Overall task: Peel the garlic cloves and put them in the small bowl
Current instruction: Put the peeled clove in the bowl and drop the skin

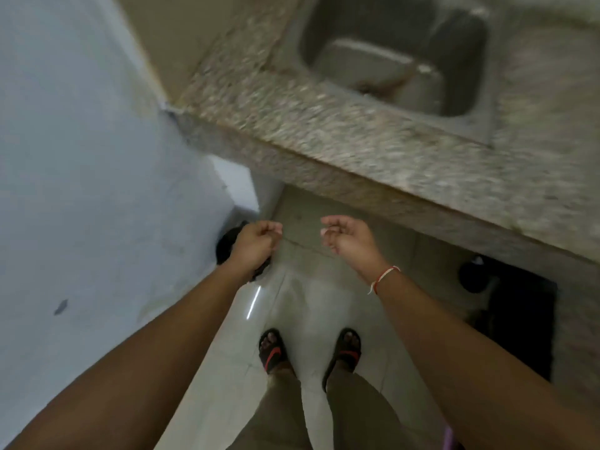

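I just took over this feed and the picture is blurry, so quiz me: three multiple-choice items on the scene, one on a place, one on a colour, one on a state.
1. Where is the sink?
A. Set into the speckled stone counter, ahead of the person
B. On the floor between the feet
C. Mounted on the wall at left

2. What colour is the thread on the right wrist?
A. Blue and black
B. Red and white
C. Green

3. What do the left hand and right hand hold?
A. Each grips a knife
B. Together they carry a bowl
C. Nothing that can be seen; fingers loosely curled

Answers:
1 A, the steel basin sits sunk in the countertop.
2 B, a red and white strand crosses the wrist.
3 C, both hands hang over the floor tiles, with no garlic or bowl in view.
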